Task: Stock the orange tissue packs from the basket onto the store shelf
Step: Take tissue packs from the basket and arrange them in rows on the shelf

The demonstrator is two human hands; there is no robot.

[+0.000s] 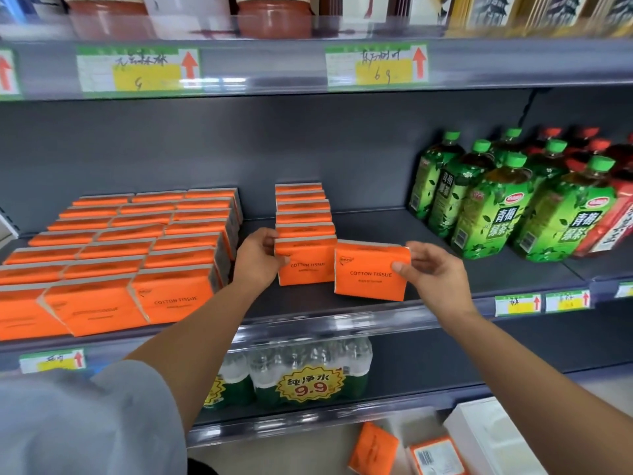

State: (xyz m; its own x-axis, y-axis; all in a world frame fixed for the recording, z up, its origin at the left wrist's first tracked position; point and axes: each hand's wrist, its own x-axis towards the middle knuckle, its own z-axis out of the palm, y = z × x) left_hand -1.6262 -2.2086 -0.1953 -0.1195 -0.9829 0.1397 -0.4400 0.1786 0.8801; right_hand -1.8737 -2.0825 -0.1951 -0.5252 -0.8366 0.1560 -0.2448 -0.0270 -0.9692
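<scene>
Orange tissue packs fill the middle shelf (342, 308). A block of several rows (137, 241) stands at the left, and a single row (301, 214) runs back from the middle. My left hand (258, 257) grips the left edge of the front pack (308, 265) of that single row. My right hand (431, 269) pinches the right end of another upright pack (370, 274), which stands just right of the row's front. Two more orange packs (375, 449) lie below at the bottom edge; the basket is not clearly visible.
Green tea bottles (493, 200) and red-labelled bottles (613, 214) crowd the shelf's right side. Bare shelf lies between them and the held pack. A water multipack (308, 375) sits on the lower shelf. A white box (489, 437) stands at bottom right.
</scene>
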